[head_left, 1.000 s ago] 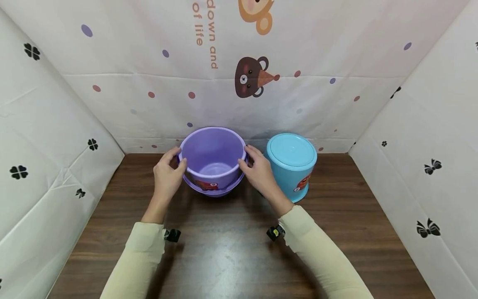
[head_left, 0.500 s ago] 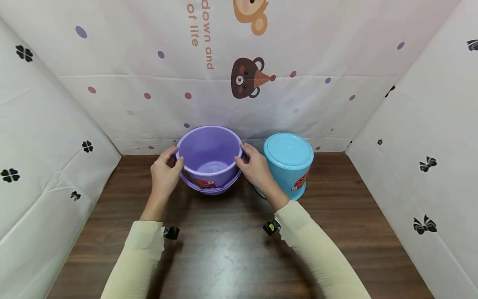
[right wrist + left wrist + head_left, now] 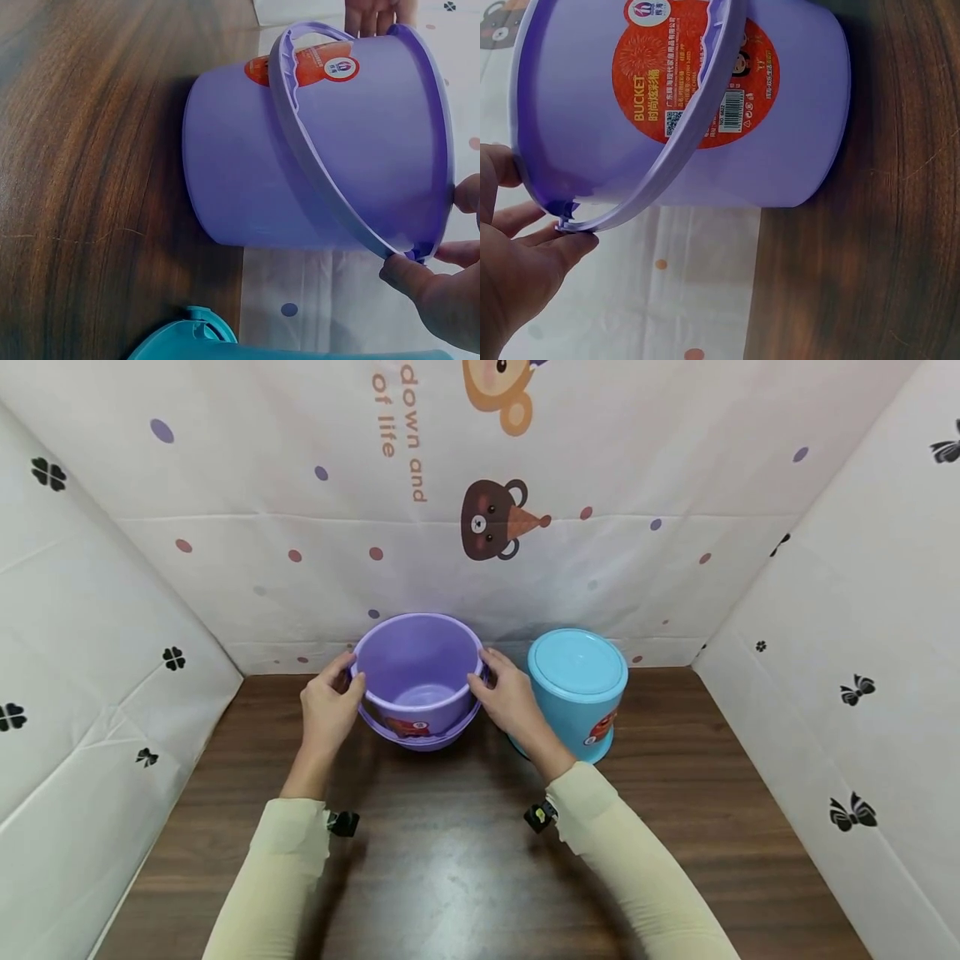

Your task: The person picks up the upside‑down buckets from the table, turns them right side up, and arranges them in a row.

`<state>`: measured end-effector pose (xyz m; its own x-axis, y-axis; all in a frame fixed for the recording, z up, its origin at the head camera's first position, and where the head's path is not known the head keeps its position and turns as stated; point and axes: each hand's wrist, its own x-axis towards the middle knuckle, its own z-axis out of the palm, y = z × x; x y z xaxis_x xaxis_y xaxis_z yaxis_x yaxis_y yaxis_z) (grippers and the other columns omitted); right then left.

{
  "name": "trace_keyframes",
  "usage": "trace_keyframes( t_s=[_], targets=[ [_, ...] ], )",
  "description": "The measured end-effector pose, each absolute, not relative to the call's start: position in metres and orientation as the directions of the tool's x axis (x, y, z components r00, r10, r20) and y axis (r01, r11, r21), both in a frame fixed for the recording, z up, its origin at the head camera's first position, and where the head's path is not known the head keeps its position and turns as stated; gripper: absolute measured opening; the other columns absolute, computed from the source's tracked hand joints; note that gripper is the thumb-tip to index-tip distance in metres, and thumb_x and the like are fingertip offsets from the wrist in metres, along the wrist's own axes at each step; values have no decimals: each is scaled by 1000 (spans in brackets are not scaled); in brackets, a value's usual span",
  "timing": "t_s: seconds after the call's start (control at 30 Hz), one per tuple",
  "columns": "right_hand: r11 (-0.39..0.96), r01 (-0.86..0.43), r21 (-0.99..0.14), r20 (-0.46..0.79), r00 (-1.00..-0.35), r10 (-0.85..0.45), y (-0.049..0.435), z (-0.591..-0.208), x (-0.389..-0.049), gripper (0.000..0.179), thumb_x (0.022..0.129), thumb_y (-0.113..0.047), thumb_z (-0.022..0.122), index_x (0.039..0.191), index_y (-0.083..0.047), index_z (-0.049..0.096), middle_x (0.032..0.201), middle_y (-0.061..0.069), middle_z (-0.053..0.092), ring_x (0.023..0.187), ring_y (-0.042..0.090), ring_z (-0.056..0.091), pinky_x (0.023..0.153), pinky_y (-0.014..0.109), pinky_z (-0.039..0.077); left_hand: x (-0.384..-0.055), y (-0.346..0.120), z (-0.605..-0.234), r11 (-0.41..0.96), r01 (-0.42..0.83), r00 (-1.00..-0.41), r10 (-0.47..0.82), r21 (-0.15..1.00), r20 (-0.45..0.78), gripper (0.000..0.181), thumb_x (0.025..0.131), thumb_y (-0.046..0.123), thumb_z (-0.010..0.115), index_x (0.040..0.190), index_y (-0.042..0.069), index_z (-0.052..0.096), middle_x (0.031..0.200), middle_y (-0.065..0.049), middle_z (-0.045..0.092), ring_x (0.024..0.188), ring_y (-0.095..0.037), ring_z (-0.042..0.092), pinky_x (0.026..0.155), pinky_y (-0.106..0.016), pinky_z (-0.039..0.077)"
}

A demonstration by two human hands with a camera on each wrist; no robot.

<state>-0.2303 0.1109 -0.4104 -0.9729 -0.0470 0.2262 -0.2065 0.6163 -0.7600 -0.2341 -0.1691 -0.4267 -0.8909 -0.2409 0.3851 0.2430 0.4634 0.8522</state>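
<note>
A purple bucket (image 3: 448, 717) stands upright on the table against the back wall, mouth up. Its handle (image 3: 671, 157) hangs down over the front, and a red label (image 3: 652, 90) shows behind it. My left hand (image 3: 327, 712) pinches the rim at the left handle joint, thumb on the inner side in the left wrist view's edge. On the opposite side, my right hand (image 3: 516, 702) grips the rim by the other handle joint, fingers and thumb astride it. Just right of that hand, a light blue bucket (image 3: 570, 718) sits upside down, base upward.
The dark wooden table (image 3: 442, 852) stretches from the buckets toward me. A patterned white sheet covers the back wall (image 3: 600, 452), and white side walls (image 3: 817, 635) close in left and right.
The head view has shifted slightly, so everything sits a little further left in it. Both hands keep hold of the purple bucket's rim, and the blue bucket stays in place.
</note>
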Motion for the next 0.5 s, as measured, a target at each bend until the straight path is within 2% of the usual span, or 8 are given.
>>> trace_keyframes(
  t_s=[0.5],
  targets=[
    [621, -225, -751, 255, -966, -41, 110, -413, -232, 57, 99, -29, 68, 149, -5, 54, 156, 15, 51, 142, 27, 52, 113, 42, 49, -236, -171, -426, 486, 223, -902, -227, 845, 368, 37, 94, 10, 69, 130, 5, 72, 135, -15, 68, 123, -28, 67, 101, -31, 55]
  ],
)
